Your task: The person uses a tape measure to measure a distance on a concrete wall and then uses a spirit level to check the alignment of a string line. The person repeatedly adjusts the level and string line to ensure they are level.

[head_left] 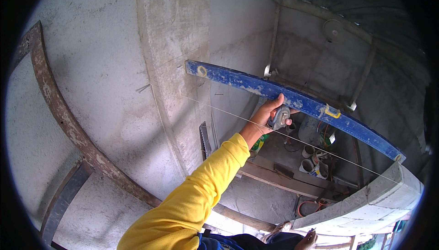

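A long blue spirit level (256, 84), smeared with mortar, spans from the concrete column (173, 26) to the end of the light block wall (384, 190). My left hand (265, 115), in a yellow sleeve, grips the level near its middle, thumb on its face. A grey tape measure (279, 118) is held in the same hand, below the level. Just under them a taut string (338, 155) runs from the column toward the block wall. Low at the bottom edge is my right hand (307, 241), partly cut off, fingers curled together; what they hold is too small to make out.
Nails (144, 88) stick out of the rough wall on the left. A rusty bar (68, 122) curves across that side. Below the string are several dirty buckets (307, 166), a wooden plank (274, 175) and an orange hose (302, 207). A toothed blade (204, 139) leans by the column.
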Demonstrator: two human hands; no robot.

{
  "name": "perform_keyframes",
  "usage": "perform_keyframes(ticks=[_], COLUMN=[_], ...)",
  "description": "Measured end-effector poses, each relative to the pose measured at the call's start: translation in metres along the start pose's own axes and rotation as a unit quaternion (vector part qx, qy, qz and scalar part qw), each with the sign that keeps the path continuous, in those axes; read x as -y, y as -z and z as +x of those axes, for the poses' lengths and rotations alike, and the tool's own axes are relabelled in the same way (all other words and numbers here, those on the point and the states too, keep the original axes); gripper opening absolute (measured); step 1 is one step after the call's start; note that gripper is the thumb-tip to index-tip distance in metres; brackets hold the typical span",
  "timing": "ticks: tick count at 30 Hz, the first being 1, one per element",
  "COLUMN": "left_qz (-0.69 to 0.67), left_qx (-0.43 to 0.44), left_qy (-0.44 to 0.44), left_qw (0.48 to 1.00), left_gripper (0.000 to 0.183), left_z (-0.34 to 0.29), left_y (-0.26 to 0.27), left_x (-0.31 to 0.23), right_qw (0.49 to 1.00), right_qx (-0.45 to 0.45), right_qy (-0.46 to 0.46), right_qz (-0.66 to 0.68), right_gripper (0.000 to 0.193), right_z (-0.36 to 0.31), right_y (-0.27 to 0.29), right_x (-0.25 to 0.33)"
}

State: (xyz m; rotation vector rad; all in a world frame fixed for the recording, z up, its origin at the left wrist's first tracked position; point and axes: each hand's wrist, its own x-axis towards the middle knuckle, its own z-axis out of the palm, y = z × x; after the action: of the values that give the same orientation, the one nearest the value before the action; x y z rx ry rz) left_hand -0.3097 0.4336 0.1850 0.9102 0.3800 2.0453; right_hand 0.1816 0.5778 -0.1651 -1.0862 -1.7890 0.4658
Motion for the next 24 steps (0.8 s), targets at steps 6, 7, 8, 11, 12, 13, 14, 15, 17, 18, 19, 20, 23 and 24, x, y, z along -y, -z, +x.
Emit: perform_keyframes(ticks=[6,7,8,11,12,13,14,15,17,18,19,20,23,24], left_qz=[-0.005,-0.005,-0.002,0.004,0.005,0.006,0.004,0.002,0.000,0.000,0.000,0.004,0.011,0.010], left_qx=[0.006,0.010,0.010,0.014,0.016,0.017,0.012,0.007,0.002,0.002,0.002,0.007,0.017,0.018], left_qy=[-0.002,-0.002,-0.001,0.001,0.000,-0.001,0.000,0.001,0.001,0.000,0.000,-0.001,-0.002,-0.001], left_qw=[1.000,1.000,1.000,1.000,1.000,1.000,1.000,1.000,1.000,1.000,1.000,1.000,1.000,1.000], left_gripper=[0.034,0.034,0.035,0.037,0.037,0.037,0.036,0.035,0.034,0.034,0.034,0.036,0.040,0.040], left_z=[0.001,0.001,0.001,0.001,0.001,0.001,0.000,0.001,0.001,0.001,0.001,0.001,0.001,0.001], left_y=[0.000,0.001,0.001,-0.001,-0.002,-0.002,-0.002,-0.002,-0.002,-0.003,-0.003,-0.004,-0.001,-0.001], left_x=[0.000,0.000,0.000,0.000,0.000,0.000,-0.001,-0.001,-0.001,-0.001,0.000,0.000,0.000,0.000], right_qw=[0.992,0.992,0.994,0.996,0.996,0.996,0.996,0.996,0.997,0.997,0.997,0.997,0.997,0.997], right_qx=[0.013,0.010,0.008,0.002,0.001,-0.001,0.000,0.000,-0.001,0.000,0.001,0.000,0.002,0.001], right_qy=[-0.082,-0.083,-0.072,-0.057,-0.055,-0.054,-0.053,-0.052,-0.051,-0.051,-0.051,-0.050,-0.051,-0.050], right_qz=[0.095,0.090,0.082,0.069,0.067,0.067,0.065,0.066,0.065,0.064,0.063,0.062,0.062,0.061], right_gripper=[0.022,0.022,0.022,0.022,0.022,0.022,0.022,0.022,0.022,0.022,0.022,0.022,0.022,0.022], right_z=[-0.006,-0.005,-0.004,-0.002,-0.002,-0.001,-0.001,-0.001,0.000,0.000,0.000,0.001,0.002,0.002], right_y=[-0.007,-0.008,-0.008,-0.008,-0.009,-0.010,-0.010,-0.010,-0.011,-0.011,-0.010,-0.011,-0.012,-0.011], right_x=[-0.030,-0.029,-0.029,-0.031,-0.031,-0.031,-0.032,-0.032,-0.033,-0.034,-0.034,-0.035,-0.035,-0.036])
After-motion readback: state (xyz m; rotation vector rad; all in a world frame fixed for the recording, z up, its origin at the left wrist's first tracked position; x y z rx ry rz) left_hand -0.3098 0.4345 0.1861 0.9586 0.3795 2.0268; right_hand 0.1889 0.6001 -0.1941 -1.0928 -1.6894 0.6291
